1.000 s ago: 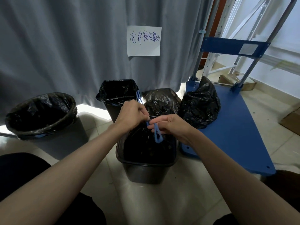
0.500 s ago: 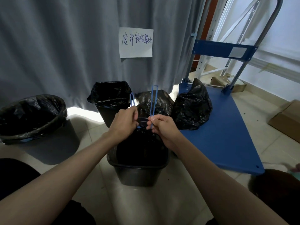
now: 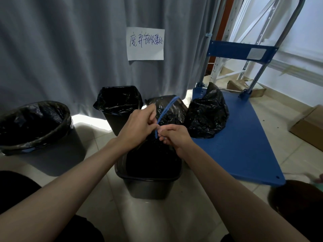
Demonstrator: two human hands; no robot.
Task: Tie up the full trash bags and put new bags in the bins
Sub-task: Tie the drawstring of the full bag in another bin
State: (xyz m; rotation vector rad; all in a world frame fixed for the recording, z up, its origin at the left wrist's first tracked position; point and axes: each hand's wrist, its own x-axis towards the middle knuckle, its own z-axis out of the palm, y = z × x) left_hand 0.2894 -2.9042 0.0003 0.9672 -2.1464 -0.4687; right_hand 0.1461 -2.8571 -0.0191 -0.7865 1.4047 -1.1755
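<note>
My left hand (image 3: pixel 139 126): clenched over the gathered neck of the full trash bag (image 3: pixel 153 154), fingers curled, thumb side pressed against my right hand; it pinches the blue drawstring (image 3: pixel 166 110) where the two hands meet
My right hand (image 3: pixel 174 137): closed on the lower end of the same drawstring, knuckles toward me; it touches my left hand just above the bag's neck
Blue drawstring: runs up and to the right from between my hands, taut, its far end in front of the bags behind
Full trash bag: black, directly under both hands, sitting inside the near bin (image 3: pixel 148 182); its top is pulled together into my grip
Near bin: dark, rectangular, on the tiled floor between my forearms
Tied bags: one black bag (image 3: pixel 173 110) just behind my hands on the floor; another (image 3: pixel 208 116) to its right, resting on the deck of the blue cart (image 3: pixel 244 145)
Back bin (image 3: pixel 118 105): behind my left hand, against the grey curtain (image 3: pixel 70 49), lined with a black bag
Round bin (image 3: pixel 35 133): well to the left, also lined in black
Paper sign (image 3: pixel 145 43): handwritten, fixed to the curtain above the bins
Cardboard box (image 3: pixel 309 130): on the floor at the far right, past the cart
</note>
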